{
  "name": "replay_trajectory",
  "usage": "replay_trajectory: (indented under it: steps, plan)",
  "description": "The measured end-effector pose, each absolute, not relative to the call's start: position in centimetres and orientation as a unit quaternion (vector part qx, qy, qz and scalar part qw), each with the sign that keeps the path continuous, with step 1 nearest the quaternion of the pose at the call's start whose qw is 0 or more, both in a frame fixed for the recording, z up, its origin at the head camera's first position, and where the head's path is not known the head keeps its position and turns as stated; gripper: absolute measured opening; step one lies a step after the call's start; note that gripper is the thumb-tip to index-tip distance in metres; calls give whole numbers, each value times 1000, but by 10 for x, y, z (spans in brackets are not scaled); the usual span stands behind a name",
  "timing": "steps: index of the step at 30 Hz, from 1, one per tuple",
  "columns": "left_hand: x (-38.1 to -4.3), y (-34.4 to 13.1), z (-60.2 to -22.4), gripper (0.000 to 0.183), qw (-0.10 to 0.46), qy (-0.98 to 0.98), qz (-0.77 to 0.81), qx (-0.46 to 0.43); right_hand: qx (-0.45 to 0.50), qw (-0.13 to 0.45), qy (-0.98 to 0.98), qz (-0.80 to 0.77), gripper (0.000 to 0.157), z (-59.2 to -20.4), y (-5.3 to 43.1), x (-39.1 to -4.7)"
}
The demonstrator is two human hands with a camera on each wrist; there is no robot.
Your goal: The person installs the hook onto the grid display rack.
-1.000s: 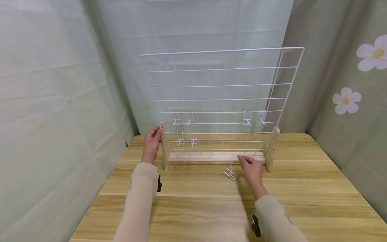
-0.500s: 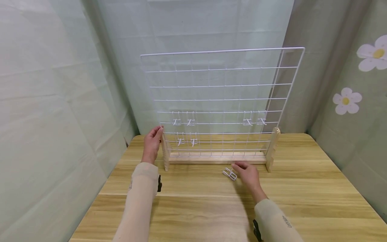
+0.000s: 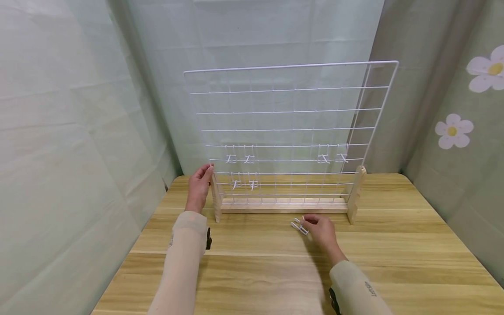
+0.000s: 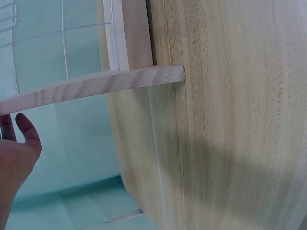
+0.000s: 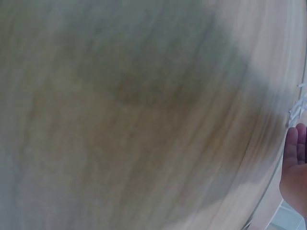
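A white wire grid panel (image 3: 291, 112) stands upright in a pale wooden base (image 3: 283, 205) with a side post at each end. My left hand (image 3: 198, 186) holds the top of the left side post (image 3: 216, 197); in the left wrist view its fingers meet the post's outer side. A white wire hook (image 3: 298, 225) lies on the table in front of the base. My right hand (image 3: 322, 231) pinches the hook's raised prong between thumb and fingertips. In the right wrist view that hand (image 5: 295, 167) shows only at the edge, close to the hook (image 5: 297, 108).
Several white hooks hang on the grid: a pair at upper left (image 3: 249, 158), a pair at upper right (image 3: 323, 158) and a pair lower left (image 3: 253, 183). The wooden table (image 3: 252, 271) is bordered by pale green curtains (image 3: 78, 153), with flowers on the right one.
My right hand has moved down and left from beside the base to the hook on the table and now pinches its prong. The left hand stays at the post.
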State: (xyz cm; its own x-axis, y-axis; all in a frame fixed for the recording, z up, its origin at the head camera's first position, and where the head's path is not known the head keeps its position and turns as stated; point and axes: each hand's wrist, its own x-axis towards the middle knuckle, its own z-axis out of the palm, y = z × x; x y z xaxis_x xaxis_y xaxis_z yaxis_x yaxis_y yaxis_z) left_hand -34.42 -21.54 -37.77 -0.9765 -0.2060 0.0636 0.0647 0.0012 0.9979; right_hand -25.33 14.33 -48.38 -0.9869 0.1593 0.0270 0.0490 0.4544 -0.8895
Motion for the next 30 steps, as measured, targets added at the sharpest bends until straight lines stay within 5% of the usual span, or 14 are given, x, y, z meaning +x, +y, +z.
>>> replay_trajectory:
  steps: [30]
  plan:
    - [-348,-219,-384,50,99,-712,-692,56,-66,101,-871,476,9,-498,131,-251]
